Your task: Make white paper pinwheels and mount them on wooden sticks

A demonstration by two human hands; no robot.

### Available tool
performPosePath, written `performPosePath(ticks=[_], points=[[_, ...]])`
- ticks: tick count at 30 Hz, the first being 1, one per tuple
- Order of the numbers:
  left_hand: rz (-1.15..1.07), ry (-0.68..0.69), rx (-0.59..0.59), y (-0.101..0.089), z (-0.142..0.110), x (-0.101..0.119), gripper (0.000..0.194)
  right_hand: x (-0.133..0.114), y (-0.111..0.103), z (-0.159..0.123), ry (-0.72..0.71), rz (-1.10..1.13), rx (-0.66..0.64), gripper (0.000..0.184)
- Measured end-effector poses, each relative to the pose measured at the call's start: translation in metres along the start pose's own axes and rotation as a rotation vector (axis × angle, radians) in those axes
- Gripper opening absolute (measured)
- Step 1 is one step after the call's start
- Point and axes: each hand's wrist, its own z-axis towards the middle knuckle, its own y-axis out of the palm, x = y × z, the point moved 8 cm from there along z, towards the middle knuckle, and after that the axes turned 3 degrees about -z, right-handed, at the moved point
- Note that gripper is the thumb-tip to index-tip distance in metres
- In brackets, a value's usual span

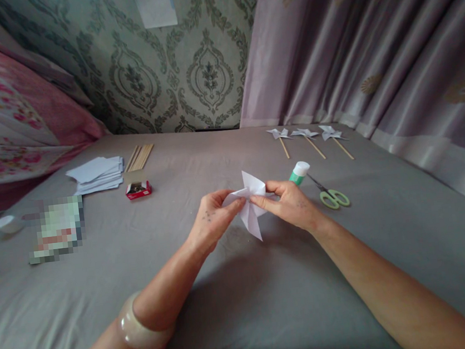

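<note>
A white paper pinwheel is held up in front of me, its folded blades fanning out above and below my fingers. My left hand pinches it from the left, thumb near the centre. From the other side my right hand grips it too, with its thumb also by the centre. The fingers behind the paper are partly hidden. Just beyond my right hand stands a green glue stick with a white cap, slightly tilted. Scissors with light green handles lie to the right of it.
Three pinwheels on sticks lie at the back right. Back left are a stack of white paper, several wooden sticks and a small red box. A blurred packet and a white round object lie farther left.
</note>
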Motion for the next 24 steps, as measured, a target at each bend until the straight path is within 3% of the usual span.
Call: performPosePath(ticks=[6, 15, 24], points=[[0.078, 0.005, 0.02, -0.003, 0.0003, -0.0017, 0.027, -0.0007, -0.0001, 0.0001, 0.005, 0.0, -0.002, 0.027], [0.05, -0.038, -0.017, 0.0009, 0.0006, -0.0054, 0.029, 0.0003, 0.0013, -0.0001, 0.023, 0.03, -0.009, 0.025], [0.042, -0.041, 0.019, -0.0007, -0.0009, -0.0061, 0.025, 0.0008, 0.0038, -0.0012, 0.023, 0.016, 0.017, 0.026]])
